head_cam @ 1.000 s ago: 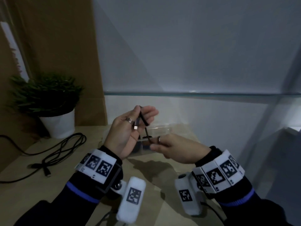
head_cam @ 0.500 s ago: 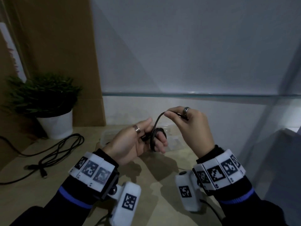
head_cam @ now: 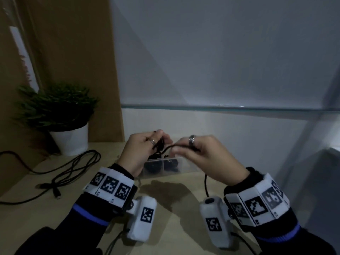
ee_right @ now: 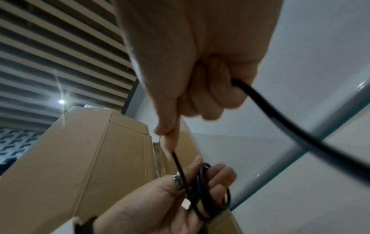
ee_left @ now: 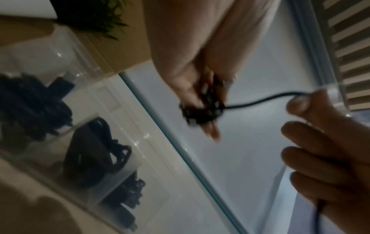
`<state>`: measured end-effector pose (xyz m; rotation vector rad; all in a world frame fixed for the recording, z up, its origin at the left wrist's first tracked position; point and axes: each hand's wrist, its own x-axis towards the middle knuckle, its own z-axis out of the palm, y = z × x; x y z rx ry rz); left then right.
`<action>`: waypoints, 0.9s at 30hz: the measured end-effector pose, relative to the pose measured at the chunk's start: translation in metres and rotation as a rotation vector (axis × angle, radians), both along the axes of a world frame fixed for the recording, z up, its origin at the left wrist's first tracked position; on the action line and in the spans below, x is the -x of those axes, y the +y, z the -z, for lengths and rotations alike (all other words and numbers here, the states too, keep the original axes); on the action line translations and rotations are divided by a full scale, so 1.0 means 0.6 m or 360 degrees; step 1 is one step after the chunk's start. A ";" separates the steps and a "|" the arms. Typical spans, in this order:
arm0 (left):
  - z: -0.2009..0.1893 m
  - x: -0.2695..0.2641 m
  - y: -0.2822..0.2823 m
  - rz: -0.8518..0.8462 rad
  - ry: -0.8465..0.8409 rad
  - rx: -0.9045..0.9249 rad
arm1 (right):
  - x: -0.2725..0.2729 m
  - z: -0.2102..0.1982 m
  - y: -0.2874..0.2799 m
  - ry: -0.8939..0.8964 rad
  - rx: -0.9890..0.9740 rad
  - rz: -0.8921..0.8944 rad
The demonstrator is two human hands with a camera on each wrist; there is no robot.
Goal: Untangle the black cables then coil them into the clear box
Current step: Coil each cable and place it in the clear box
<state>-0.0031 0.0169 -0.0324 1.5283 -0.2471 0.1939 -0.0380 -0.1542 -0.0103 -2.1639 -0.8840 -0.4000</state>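
A: Status on the black cable (head_cam: 166,148)?

B: Small coil wound round the left hand (head_cam: 141,150) fingers, held above the clear box (head_cam: 185,167). Left grips the loops; right hand (head_cam: 204,157) pinches the free run between thumb and forefinger, the rest trailing down past the wrist.

A: Box?

B: On the table (head_cam: 174,190) just beyond the hands. Coiled cables already in at least two compartments.

A: Tips for the wind?

B: My read: keep light tension from the right, feed slack through the pinch, lay each turn beside the last. Keep loops small enough for a compartment.

A: More to do?

B: Loose cable (head_cam: 73,168) lies by the potted plant (head_cam: 60,115), left side.
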 end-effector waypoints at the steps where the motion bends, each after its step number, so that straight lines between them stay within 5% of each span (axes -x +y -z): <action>1: -0.002 0.007 -0.003 0.0134 0.0079 -0.0046 | -0.002 -0.003 -0.002 -0.0115 -0.0155 0.0092; 7: -0.019 0.049 -0.026 0.0914 0.0230 -0.0060 | -0.022 0.000 -0.018 -0.0305 -0.0681 0.0498; 11: -0.026 0.061 -0.023 0.1062 0.0156 0.0184 | -0.032 0.010 -0.026 -0.0083 -0.0246 0.0540; 14: -0.035 0.056 -0.019 0.0967 0.0130 0.0510 | -0.031 0.023 -0.018 0.0145 0.0325 0.0477; 21: -0.024 0.020 -0.010 0.0550 -0.0057 0.0749 | -0.017 0.021 -0.013 0.0325 0.0658 0.0193; 24: -0.015 -0.001 -0.001 0.0278 -0.0103 0.0735 | -0.007 0.016 -0.006 0.0363 0.0647 -0.0022; 27: -0.005 -0.007 0.000 0.0118 -0.0075 0.0410 | 0.008 0.003 0.006 0.0209 0.0335 -0.0174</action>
